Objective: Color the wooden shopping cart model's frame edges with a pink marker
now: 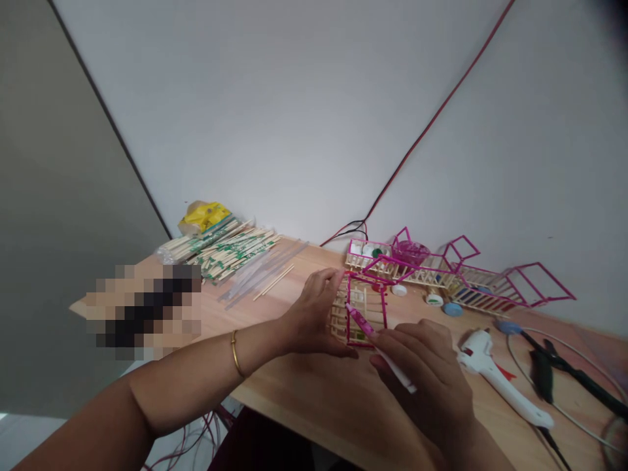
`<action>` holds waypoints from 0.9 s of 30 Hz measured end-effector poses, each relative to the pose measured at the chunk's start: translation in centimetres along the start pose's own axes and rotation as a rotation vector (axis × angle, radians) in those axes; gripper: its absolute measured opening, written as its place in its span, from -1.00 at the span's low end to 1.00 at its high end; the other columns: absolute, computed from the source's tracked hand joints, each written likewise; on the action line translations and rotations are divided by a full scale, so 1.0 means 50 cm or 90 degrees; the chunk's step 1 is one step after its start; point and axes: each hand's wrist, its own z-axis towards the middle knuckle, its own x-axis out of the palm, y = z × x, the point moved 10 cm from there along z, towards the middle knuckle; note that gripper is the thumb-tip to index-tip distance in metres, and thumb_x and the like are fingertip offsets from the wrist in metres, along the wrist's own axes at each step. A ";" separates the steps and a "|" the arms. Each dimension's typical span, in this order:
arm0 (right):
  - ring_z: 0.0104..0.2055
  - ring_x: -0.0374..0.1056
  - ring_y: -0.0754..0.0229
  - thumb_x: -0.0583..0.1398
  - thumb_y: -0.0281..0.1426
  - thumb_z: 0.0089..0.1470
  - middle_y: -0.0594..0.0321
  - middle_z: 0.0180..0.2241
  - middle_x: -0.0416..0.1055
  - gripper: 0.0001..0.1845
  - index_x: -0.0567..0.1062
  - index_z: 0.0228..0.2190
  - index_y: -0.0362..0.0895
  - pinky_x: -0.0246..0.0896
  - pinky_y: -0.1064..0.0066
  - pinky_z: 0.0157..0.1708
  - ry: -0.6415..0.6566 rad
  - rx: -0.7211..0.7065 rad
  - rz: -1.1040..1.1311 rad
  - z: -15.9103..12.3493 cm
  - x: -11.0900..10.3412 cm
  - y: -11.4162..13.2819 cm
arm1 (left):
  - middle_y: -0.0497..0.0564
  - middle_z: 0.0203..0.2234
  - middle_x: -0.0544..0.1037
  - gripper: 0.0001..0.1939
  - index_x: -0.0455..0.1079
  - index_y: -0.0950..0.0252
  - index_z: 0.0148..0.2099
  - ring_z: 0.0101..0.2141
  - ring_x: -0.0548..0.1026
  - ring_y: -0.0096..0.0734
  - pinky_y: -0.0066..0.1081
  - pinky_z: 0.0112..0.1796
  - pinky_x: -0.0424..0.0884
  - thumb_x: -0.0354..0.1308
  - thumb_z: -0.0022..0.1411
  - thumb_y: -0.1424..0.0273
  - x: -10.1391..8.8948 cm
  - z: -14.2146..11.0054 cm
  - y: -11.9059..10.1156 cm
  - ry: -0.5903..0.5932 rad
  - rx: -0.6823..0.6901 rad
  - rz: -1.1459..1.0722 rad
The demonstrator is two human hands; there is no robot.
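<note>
My left hand (pixel 314 314) grips a small box frame (pixel 360 314) made of wooden sticks with pink edges, steadying it on the wooden table (pixel 314 392). My right hand (pixel 426 373) is closed around a pink and white marker pen (pixel 380 347), whose pink tip touches the frame's near side. A gold bangle sits on my left wrist.
A longer pink-edged stick model (pixel 456 271) lies behind the hands, with bottle caps beside it. A white glue gun (pixel 500 376) and black cutters (pixel 544 366) lie at the right. Packs of chopsticks (pixel 226 252) and loose sticks lie at the back left. Red and black wires run up the wall.
</note>
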 end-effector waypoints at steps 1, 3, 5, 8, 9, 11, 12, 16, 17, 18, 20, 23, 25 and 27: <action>-0.30 0.44 0.19 0.25 -0.50 0.12 0.24 -0.37 0.59 -0.78 0.48 -0.16 -0.08 0.22 0.24 -0.18 0.001 0.003 -0.001 -0.001 0.000 0.000 | 0.29 0.20 0.12 0.38 -0.11 0.24 0.38 0.23 0.11 0.28 0.25 0.19 0.20 0.49 -0.40 -0.04 0.001 0.000 0.002 0.002 -0.006 -0.003; -0.30 0.44 0.18 0.25 -0.50 0.11 0.24 -0.36 0.59 -0.78 0.48 -0.17 -0.08 0.24 0.23 -0.18 0.001 0.003 -0.001 -0.001 -0.001 0.000 | 0.29 0.21 0.12 0.38 -0.13 0.22 0.38 0.23 0.10 0.28 0.25 0.20 0.18 0.49 -0.40 -0.04 0.002 0.001 0.005 0.007 -0.012 -0.007; -0.30 0.45 0.18 0.25 -0.50 0.11 0.23 -0.36 0.59 -0.79 0.48 -0.17 -0.09 0.24 0.23 -0.18 0.002 -0.002 0.000 -0.001 -0.002 0.001 | 0.29 0.21 0.11 0.39 -0.15 0.23 0.38 0.23 0.10 0.27 0.23 0.20 0.18 0.49 -0.40 -0.04 0.002 0.001 0.007 0.004 -0.013 -0.006; -0.31 0.45 0.18 0.25 -0.50 0.10 0.25 -0.37 0.59 -0.78 0.49 -0.17 -0.08 0.24 0.24 -0.18 0.001 -0.005 0.006 0.000 -0.004 0.002 | 0.29 0.21 0.10 0.41 -0.19 0.24 0.39 0.24 0.10 0.26 0.21 0.21 0.18 0.49 -0.40 -0.04 0.002 0.001 0.012 0.006 -0.018 -0.003; -0.31 0.45 0.19 0.25 -0.50 0.10 0.26 -0.37 0.59 -0.77 0.49 -0.16 -0.07 0.24 0.24 -0.18 0.001 -0.004 0.009 0.001 -0.004 0.002 | 0.29 0.21 0.09 0.41 -0.20 0.23 0.39 0.24 0.10 0.26 0.21 0.21 0.17 0.49 -0.40 -0.03 0.003 0.001 0.014 0.008 -0.022 -0.001; -0.32 0.45 0.20 0.26 -0.49 0.09 0.27 -0.39 0.58 -0.75 0.49 -0.15 -0.06 0.24 0.24 -0.19 0.005 -0.003 0.018 0.002 -0.004 0.003 | 0.28 0.22 0.08 0.41 -0.23 0.21 0.39 0.24 0.09 0.26 0.22 0.21 0.16 0.49 -0.39 -0.02 0.004 0.001 0.017 0.013 -0.027 0.001; -0.33 0.45 0.20 0.26 -0.50 0.09 0.28 -0.39 0.58 -0.75 0.49 -0.16 -0.06 0.23 0.25 -0.19 0.007 -0.003 0.022 0.003 -0.005 0.003 | 0.28 0.22 0.08 0.42 -0.24 0.21 0.39 0.24 0.09 0.26 0.23 0.21 0.16 0.49 -0.39 -0.02 0.003 0.001 0.018 0.012 -0.028 0.001; -0.33 0.44 0.20 0.23 -0.48 0.12 0.26 -0.40 0.57 -0.81 0.49 -0.18 -0.07 0.24 0.25 -0.21 -0.003 0.000 0.014 0.004 -0.010 -0.001 | 0.29 0.21 0.10 0.40 -0.23 0.20 0.38 0.23 0.10 0.25 0.24 0.20 0.16 0.48 -0.39 -0.04 0.001 0.002 0.014 0.005 -0.016 0.002; -0.32 0.44 0.19 0.22 -0.48 0.13 0.25 -0.40 0.57 -0.82 0.48 -0.18 -0.08 0.25 0.25 -0.21 -0.004 -0.002 0.008 0.004 -0.010 -0.001 | 0.29 0.21 0.10 0.40 -0.23 0.20 0.38 0.23 0.10 0.25 0.24 0.20 0.17 0.48 -0.38 -0.05 0.001 0.002 0.012 0.003 -0.011 0.005; -0.32 0.44 0.19 0.22 -0.48 0.14 0.24 -0.39 0.58 -0.82 0.48 -0.18 -0.08 0.25 0.25 -0.21 -0.001 -0.004 0.002 0.003 -0.008 -0.002 | 0.29 0.21 0.10 0.39 -0.22 0.21 0.38 0.23 0.11 0.25 0.23 0.20 0.17 0.48 -0.37 -0.06 0.001 0.002 0.011 0.001 -0.008 0.008; -0.30 0.44 0.18 0.23 -0.49 0.13 0.23 -0.37 0.58 -0.80 0.47 -0.16 -0.08 0.26 0.25 -0.21 0.007 -0.005 -0.001 0.002 -0.004 -0.002 | 0.30 0.20 0.11 0.40 -0.22 0.23 0.38 0.23 0.11 0.25 0.22 0.21 0.18 0.47 -0.37 -0.07 0.001 0.002 0.011 0.000 -0.005 0.014; -0.30 0.45 0.19 0.24 -0.50 0.11 0.26 -0.37 0.59 -0.75 0.47 -0.14 -0.05 0.25 0.25 -0.20 0.012 0.000 0.011 0.001 -0.001 -0.003 | 0.31 0.21 0.10 0.41 -0.22 0.26 0.38 0.24 0.11 0.25 0.21 0.22 0.16 0.47 -0.37 -0.08 0.002 0.001 0.015 0.001 -0.012 0.016; -0.32 0.45 0.20 0.25 -0.50 0.10 0.27 -0.39 0.58 -0.75 0.48 -0.15 -0.05 0.25 0.25 -0.19 0.010 0.000 0.017 0.002 -0.002 -0.001 | 0.31 0.21 0.11 0.41 -0.22 0.25 0.38 0.24 0.11 0.25 0.21 0.22 0.15 0.47 -0.38 -0.08 0.002 0.002 0.017 0.001 -0.019 0.016; -0.33 0.44 0.20 0.25 -0.49 0.09 0.28 -0.40 0.57 -0.77 0.48 -0.17 -0.06 0.25 0.26 -0.20 0.010 -0.002 0.017 0.005 -0.004 0.001 | 0.30 0.21 0.13 0.40 -0.20 0.24 0.38 0.24 0.12 0.25 0.22 0.22 0.15 0.48 -0.39 -0.07 0.002 0.003 0.019 0.001 -0.025 0.012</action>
